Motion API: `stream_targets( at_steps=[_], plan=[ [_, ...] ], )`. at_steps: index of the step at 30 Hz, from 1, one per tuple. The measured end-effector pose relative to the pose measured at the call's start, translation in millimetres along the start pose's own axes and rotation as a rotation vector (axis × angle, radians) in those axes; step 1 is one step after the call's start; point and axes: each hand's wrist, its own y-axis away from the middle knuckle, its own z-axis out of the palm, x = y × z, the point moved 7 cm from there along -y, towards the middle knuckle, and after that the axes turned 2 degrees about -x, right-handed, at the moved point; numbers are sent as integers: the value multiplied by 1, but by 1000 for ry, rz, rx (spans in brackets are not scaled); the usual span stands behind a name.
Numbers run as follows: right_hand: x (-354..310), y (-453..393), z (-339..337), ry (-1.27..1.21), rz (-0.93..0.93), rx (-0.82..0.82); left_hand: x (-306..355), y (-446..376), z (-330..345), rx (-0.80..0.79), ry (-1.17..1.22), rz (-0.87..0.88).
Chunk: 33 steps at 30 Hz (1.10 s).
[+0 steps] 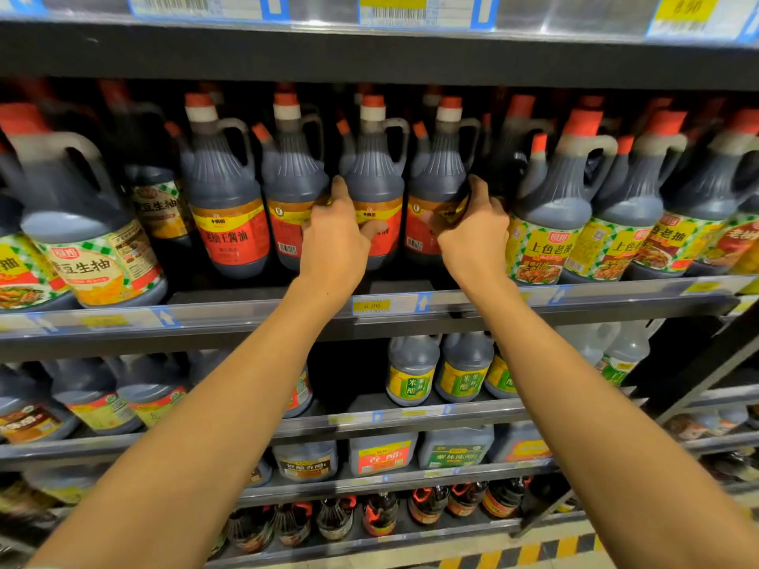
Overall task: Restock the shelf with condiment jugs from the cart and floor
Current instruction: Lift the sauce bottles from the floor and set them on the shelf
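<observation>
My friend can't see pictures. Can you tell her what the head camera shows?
Two bare hands reach onto a store shelf: the left hand and right hand each hold a dark, red-labelled plastic sauce jug. Similar red-capped jugs stand on both sides.

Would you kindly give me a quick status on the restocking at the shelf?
Left hand grips a red-label jug. Right hand grips the red-label jug beside it. Both jugs upright on the shelf. Green-label jugs crowd the right.
</observation>
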Motion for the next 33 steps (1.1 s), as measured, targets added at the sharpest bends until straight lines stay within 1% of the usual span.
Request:
stream_targets(
  at_steps=[6,11,17,25,33],
  plan=[
    [2,-4,2,1,-12,-29,-10,-7,5,-56,-18,-10],
    [4,-6,1,10,-13,-40,-13,-11,5,-64,10,-13],
    [3,-6,1,3,-17,-64,-18,-18,11,-82,24,-59],
    [4,-7,0,0,-36,-65,-17,-20,16,-47,41,-69],
    [8,-10,4,12,-9,-86,-21,-21,17,-11,30,-72]
  ],
)
